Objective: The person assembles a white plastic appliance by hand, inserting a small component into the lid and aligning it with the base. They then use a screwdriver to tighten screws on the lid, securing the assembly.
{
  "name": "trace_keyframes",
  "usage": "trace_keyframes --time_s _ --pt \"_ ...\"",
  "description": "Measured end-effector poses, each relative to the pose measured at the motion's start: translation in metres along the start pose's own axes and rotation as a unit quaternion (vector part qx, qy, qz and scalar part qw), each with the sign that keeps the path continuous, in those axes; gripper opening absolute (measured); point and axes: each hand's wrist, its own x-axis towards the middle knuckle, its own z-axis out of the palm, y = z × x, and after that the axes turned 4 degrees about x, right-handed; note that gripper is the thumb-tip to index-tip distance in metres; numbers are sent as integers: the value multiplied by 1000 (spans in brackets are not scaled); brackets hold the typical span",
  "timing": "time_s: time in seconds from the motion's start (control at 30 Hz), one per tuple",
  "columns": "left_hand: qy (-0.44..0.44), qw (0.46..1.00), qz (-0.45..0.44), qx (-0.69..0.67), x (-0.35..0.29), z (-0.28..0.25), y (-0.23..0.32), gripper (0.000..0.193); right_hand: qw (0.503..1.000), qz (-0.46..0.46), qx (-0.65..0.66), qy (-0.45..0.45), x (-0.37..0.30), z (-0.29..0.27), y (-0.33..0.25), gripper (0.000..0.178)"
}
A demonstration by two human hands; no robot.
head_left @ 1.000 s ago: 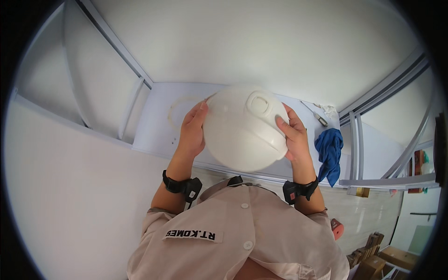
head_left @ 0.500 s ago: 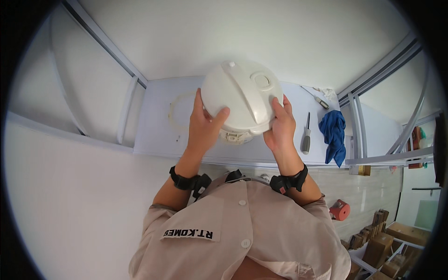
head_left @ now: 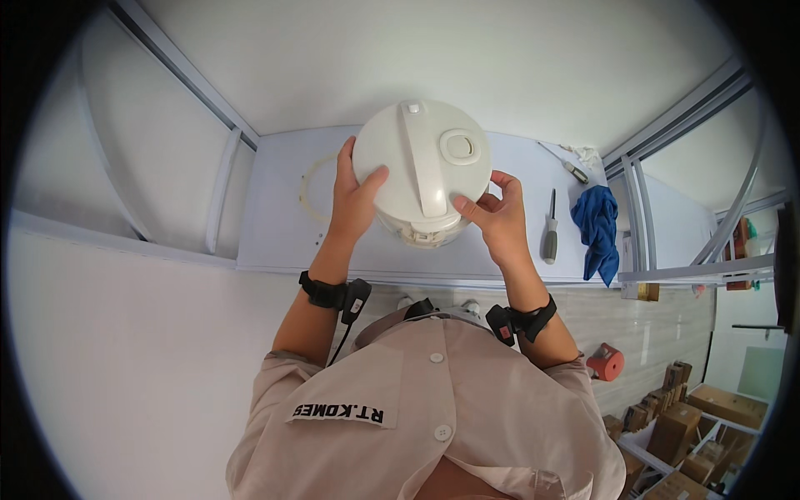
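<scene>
Holding the white rice cooker between your half-curled left hand and right hand, thumbs on the lid, grip both sides evenly so it sits level.

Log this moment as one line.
left hand: holding rice cooker, left side | right hand: holding rice cooker, right side | table: two screwdrivers, blue cloth

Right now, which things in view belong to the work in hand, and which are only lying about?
Work in hand:
white lidded appliance, held by left hand and right hand
probably: near screwdriver, far screwdriver, pale ring (all untouched)

Apparently just lying about:
blue cloth
red round object
cardboard boxes
</scene>
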Motion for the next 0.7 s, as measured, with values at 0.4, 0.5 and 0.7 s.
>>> trace_keyframes --time_s 0.4,0.5,0.7 --pt "-58 997 -44 -37 16 -3 -12 68 982 -103 -161 1 -20 2 5 109" --pt "-65 997 -36 -30 20 -2 -16 68 974 -101 -201 -4 -19 1 7 106" --pt "-73 996 -51 -31 24 -4 -31 68 967 -103 -233 8 -18 2 3 107"
